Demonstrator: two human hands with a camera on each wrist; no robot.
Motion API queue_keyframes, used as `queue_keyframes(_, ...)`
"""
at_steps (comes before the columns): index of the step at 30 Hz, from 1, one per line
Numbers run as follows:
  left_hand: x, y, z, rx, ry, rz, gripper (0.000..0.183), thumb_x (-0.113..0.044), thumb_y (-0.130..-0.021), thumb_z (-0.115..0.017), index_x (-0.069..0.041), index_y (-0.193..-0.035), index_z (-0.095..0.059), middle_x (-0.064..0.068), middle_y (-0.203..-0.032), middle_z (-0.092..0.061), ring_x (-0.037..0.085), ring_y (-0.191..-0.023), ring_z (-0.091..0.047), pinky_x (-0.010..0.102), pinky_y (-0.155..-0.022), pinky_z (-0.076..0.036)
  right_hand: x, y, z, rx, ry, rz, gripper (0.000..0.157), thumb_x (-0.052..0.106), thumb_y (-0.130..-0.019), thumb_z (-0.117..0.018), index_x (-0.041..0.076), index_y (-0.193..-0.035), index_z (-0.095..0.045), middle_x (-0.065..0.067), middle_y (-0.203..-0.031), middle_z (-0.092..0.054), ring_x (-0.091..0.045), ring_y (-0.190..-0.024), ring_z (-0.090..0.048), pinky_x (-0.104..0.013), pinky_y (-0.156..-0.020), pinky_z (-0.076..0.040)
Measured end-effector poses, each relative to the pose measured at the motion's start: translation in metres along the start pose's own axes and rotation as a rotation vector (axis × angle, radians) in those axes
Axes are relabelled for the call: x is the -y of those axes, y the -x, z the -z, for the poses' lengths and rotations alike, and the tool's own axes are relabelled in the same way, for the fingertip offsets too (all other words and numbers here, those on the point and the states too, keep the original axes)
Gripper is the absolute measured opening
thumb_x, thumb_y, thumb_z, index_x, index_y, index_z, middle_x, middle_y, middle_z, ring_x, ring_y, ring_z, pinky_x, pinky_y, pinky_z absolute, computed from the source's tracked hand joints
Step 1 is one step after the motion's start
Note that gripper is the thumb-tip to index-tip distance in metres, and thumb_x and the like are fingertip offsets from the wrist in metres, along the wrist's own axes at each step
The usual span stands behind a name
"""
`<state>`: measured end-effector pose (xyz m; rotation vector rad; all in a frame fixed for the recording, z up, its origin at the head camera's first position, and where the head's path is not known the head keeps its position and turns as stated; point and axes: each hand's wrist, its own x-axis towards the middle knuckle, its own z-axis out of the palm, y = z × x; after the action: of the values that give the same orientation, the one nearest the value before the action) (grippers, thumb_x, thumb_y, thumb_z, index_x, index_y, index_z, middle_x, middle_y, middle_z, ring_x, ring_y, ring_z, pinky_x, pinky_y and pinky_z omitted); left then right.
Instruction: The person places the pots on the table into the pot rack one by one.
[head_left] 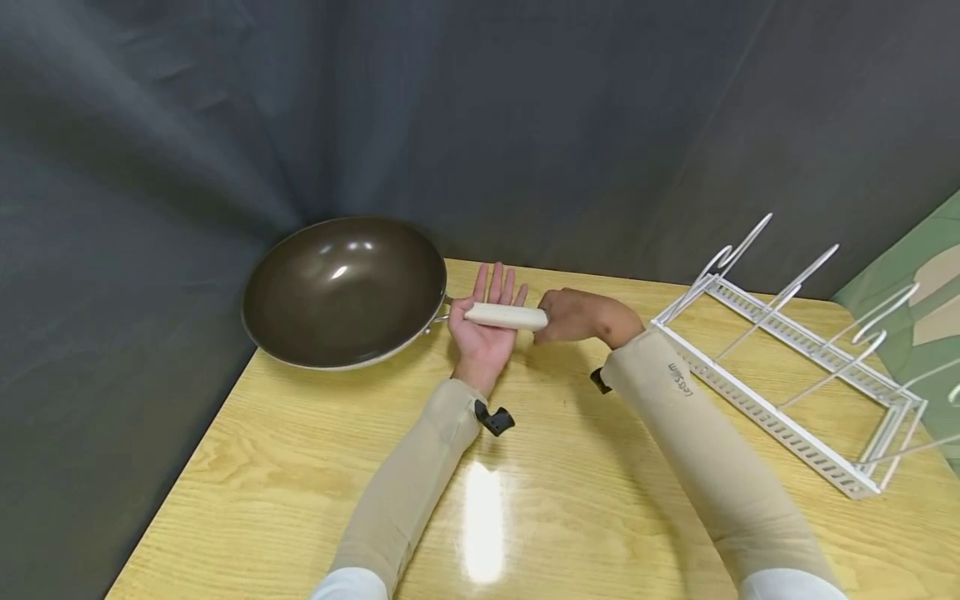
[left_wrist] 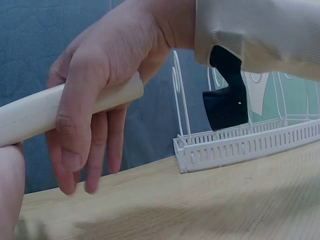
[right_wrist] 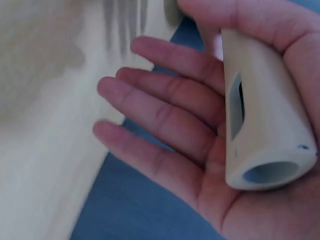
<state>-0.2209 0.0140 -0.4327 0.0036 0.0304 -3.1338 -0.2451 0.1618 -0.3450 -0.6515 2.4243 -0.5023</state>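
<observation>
A wide wok [head_left: 345,292] with a dark brown inside tilts over the table's back left corner. Its cream handle [head_left: 506,316] points right, towards both hands. My left hand [head_left: 486,329] is palm up beneath the handle, fingers straight, the handle lying across it near the thumb. At the far end of the handle is my right hand [head_left: 577,318]. The left wrist view shows the right thumb [left_wrist: 75,120] laid across the handle, pinning it to the palm. Straight, spread right fingers [right_wrist: 160,112] and the handle's hollow end [right_wrist: 270,172] show in the right wrist view.
A white wire rack [head_left: 780,408] with upright loops stands on the right side of the wooden table [head_left: 300,450]. Dark grey cloth [head_left: 540,133] hangs behind and to the left. A green patterned surface [head_left: 922,300] lies beyond the right edge.
</observation>
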Motion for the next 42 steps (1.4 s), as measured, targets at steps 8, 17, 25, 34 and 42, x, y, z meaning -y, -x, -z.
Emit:
queue_keyframes(8, 0.006, 0.003, 0.004, -0.042, -0.037, 0.035, 0.067, -0.015, -0.091, -0.032, -0.015, -0.158, -0.038, 0.004, -0.161, -0.04, 0.032, -0.145, -0.039, 0.054, -0.118, -0.03, -0.01, 0.012, -0.02, 0.06, -0.223, -0.011, 0.027, 0.018, -0.094, -0.067, -0.007, -0.103, -0.07, -0.01, -0.063, -0.068, -0.02, -0.05, -0.066, -0.038, -0.051, -0.058)
queue_keyframes(17, 0.0, 0.01, 0.006, -0.04, -0.051, 0.082, 0.059, -0.017, -0.096, -0.031, -0.012, -0.153, -0.046, 0.011, -0.152, -0.051, 0.031, -0.147, -0.037, 0.056, -0.116, -0.031, -0.009, 0.019, -0.041, -0.015, -0.324, 0.054, 0.032, 0.026, -0.094, -0.074, -0.005, -0.089, -0.071, -0.002, -0.052, -0.057, -0.01, -0.042, -0.046, -0.027, -0.043, -0.042)
queue_keyframes(25, -0.007, 0.019, 0.008, -0.146, -0.135, 0.104, 0.049, -0.022, -0.095, -0.033, -0.012, -0.131, -0.065, 0.006, -0.113, -0.073, 0.025, -0.123, -0.061, 0.045, -0.104, -0.047, -0.002, 0.025, -0.065, -0.064, -0.397, 0.04, 0.032, 0.027, -0.095, -0.074, -0.002, -0.082, -0.069, -0.001, -0.052, -0.054, -0.01, -0.042, -0.044, -0.027, -0.043, -0.04)
queue_keyframes(34, -0.009, 0.024, 0.01, -0.218, -0.224, 0.118, 0.048, -0.027, -0.098, -0.03, -0.008, -0.095, -0.074, 0.0, -0.074, -0.071, 0.01, -0.053, -0.054, 0.024, -0.058, -0.046, -0.003, 0.03, -0.083, -0.084, -0.503, 0.057, 0.035, 0.03, -0.093, -0.076, -0.002, -0.082, -0.068, -0.002, -0.052, -0.054, -0.01, -0.042, -0.043, -0.027, -0.042, -0.037)
queue_keyframes(42, -0.012, 0.033, 0.012, -0.209, -0.198, 0.159, 0.038, -0.026, -0.094, -0.037, -0.016, -0.059, -0.049, -0.005, -0.048, -0.041, 0.009, -0.039, -0.037, 0.022, -0.046, -0.032, -0.005, 0.032, -0.095, -0.074, -0.582, 0.079, 0.031, 0.027, -0.095, -0.075, -0.002, -0.088, -0.069, -0.001, -0.052, -0.051, -0.01, -0.041, -0.04, -0.025, -0.041, -0.033)
